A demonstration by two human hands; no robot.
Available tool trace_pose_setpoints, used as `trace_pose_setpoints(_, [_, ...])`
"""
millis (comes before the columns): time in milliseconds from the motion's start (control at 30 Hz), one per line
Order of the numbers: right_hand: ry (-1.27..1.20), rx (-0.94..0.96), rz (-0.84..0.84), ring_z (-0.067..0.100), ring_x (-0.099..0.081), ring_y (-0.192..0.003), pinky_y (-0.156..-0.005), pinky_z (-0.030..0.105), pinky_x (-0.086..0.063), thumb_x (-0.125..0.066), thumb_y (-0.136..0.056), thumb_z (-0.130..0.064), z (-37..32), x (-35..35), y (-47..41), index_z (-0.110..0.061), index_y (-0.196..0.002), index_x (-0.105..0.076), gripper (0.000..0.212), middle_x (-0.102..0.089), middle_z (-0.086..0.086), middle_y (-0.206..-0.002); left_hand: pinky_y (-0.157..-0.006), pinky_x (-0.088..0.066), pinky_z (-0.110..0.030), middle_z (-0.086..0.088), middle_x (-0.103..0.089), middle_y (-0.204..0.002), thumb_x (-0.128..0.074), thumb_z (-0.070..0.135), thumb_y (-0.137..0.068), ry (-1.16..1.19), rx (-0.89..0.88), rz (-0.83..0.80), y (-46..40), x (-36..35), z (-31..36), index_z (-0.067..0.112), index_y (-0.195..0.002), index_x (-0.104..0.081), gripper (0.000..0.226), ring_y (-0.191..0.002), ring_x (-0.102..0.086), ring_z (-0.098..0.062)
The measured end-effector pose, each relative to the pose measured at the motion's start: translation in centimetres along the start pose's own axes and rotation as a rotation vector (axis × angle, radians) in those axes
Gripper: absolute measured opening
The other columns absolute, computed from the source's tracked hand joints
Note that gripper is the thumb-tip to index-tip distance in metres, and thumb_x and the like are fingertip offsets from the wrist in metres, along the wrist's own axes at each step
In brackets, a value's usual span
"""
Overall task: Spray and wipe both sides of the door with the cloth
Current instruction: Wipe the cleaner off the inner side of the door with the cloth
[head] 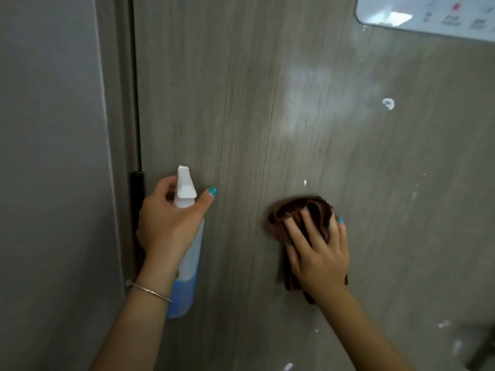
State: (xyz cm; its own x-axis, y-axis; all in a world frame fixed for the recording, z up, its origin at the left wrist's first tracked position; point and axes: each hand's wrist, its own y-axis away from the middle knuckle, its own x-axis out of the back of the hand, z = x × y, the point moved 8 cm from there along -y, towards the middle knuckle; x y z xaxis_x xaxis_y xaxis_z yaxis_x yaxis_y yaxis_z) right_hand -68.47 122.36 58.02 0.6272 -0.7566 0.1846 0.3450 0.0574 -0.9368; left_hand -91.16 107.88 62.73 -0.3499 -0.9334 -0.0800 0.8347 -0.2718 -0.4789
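Grey wall (48,156) sat on the far left, then a dark hinge (137,210) along the edge of the wood-grain door (241,103). Left hand (166,223) was curled round the neck of a spray bottle (187,236), white nozzle pointing up, thumb sticking out toward the door, blue liquid sitting low in the bottle. Thin bracelet (148,290) on that wrist too. Further right, the right hand (318,253) was pressing a brown cloth (302,215) flat against the door, fingers spread out over it, with the cloth bunched up above the fingertips and hanging below the palm. White smears and blobs (388,103) were dotted over the door to the right, and a white sign (428,14) was stuck up in the top right corner.
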Motion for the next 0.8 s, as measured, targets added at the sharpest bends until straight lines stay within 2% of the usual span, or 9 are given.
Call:
trace_pose_setpoints(100, [0.033,0.006,0.034,0.044,-0.046,-0.126,-0.107,0.057,-0.034,-0.05,-0.097,-0.035,1.4,1.0,-2.7,-0.03,-0.138,-0.051,0.041,-0.06,0.005,-0.137,-0.063,-0.045,-0.016,0.018,-0.066,-0.081,-0.088,0.034,-0.067,0.048,-0.043,-0.105,0.1,-3.0,2.9,0.032,-0.089,-0.066,0.032,-0.07,-0.062,0.006])
trace_pose_setpoints(233, [0.037,-0.151,0.147,0.045,-0.046,-0.126,-0.112,0.054,-0.029,-0.048,-0.097,-0.034,7.1,3.3,-9.5,-0.03,-0.14,-0.051,0.043,-0.054,0.005,-0.143,-0.057,-0.045,-0.011,0.013,-0.064,-0.067,-0.087,0.02,-0.07,0.157,-0.116,-0.166,-0.3,-7.3,8.0,0.025,-0.072,-0.064,0.024,-0.059,-0.056,0.002])
trace_pose_setpoints(367, [-0.027,-0.321,0.205,0.046,-0.043,-0.129,-0.112,0.058,-0.03,-0.047,-0.097,-0.033,11.7,4.4,-14.3,-0.024,-0.141,-0.053,0.046,-0.046,0.006,-0.15,-0.058,-0.048,-0.02,0.014,-0.062,-0.058,-0.083,0.018,-0.072,0.166,-0.125,-0.151,-0.4,-10.2,10.2,0.024,-0.067,-0.062,0.023,-0.052,-0.055,0.005])
trace_pose_setpoints(433, [-0.045,-0.377,0.236,0.045,-0.042,-0.13,-0.11,0.059,-0.033,-0.045,-0.098,-0.033,11.8,4.5,-14.2,-0.022,-0.141,-0.054,0.045,-0.045,0.007,-0.151,-0.057,-0.047,-0.015,0.015,-0.062,-0.06,-0.082,0.014,-0.073,0.154,-0.144,-0.127,-0.2,-10.1,10.5,0.028,-0.068,-0.061,0.025,-0.054,-0.057,0.009])
trace_pose_setpoints(500, [-0.051,-0.35,0.224,0.046,-0.044,-0.129,-0.108,0.059,-0.034,-0.045,-0.099,-0.032,10.8,4.0,-12.9,-0.021,-0.141,-0.054,0.044,-0.045,0.007,-0.15,-0.053,-0.042,-0.004,0.016,-0.061,-0.064,-0.08,0.01,-0.075,0.141,-0.172,-0.122,0.0,-9.8,10.8,0.031,-0.069,-0.06,0.03,-0.057,-0.057,0.014])
trace_pose_setpoints(600, [-0.067,-0.199,0.156,0.048,-0.049,-0.124,-0.11,0.058,-0.033,-0.042,-0.101,-0.032,8.4,3.0,-8.6,-0.024,-0.14,-0.052,0.04,-0.047,0.005,-0.147,-0.053,-0.039,-0.001,0.016,-0.059,-0.068,-0.076,0.007,-0.078,0.072,-0.209,-0.126,0.3,-9.6,11.5,0.032,-0.071,-0.058,0.032,-0.059,-0.057,0.017])
trace_pose_setpoints(667, [-0.044,-0.098,0.116,0.048,-0.05,-0.123,-0.115,0.053,-0.027,-0.04,-0.103,-0.034,7.5,2.8,-6.3,-0.025,-0.139,-0.049,0.038,-0.045,0.001,-0.145,-0.053,-0.04,-0.002,0.016,-0.059,-0.069,-0.074,0.007,-0.079,0.015,-0.213,-0.14,0.3,-9.5,11.7,0.033,-0.071,-0.056,0.033,-0.062,-0.059,0.009])
trace_pose_setpoints(767, [-0.001,-0.059,0.086,0.044,-0.045,-0.126,-0.116,0.048,-0.024,-0.042,-0.102,-0.034,7.5,3.0,-6.1,-0.027,-0.139,-0.049,0.038,-0.047,-0.001,-0.144,-0.066,-0.044,-0.023,0.016,-0.057,-0.072,-0.069,0.014,-0.08,-0.1,-0.229,-0.175,0.0,-9.2,11.5,0.031,-0.071,-0.054,0.025,-0.076,-0.062,-0.016])
trace_pose_setpoints(800, [0.007,-0.073,0.096,0.043,-0.045,-0.126,-0.115,0.049,-0.025,-0.042,-0.101,-0.035,7.9,3.2,-6.8,-0.027,-0.139,-0.049,0.039,-0.049,0.0,-0.144,-0.07,-0.042,-0.025,0.017,-0.056,-0.073,-0.068,0.016,-0.08,-0.143,-0.247,-0.189,0.0,-9.0,11.6,0.031,-0.073,-0.055,0.021,-0.079,-0.061,-0.019])
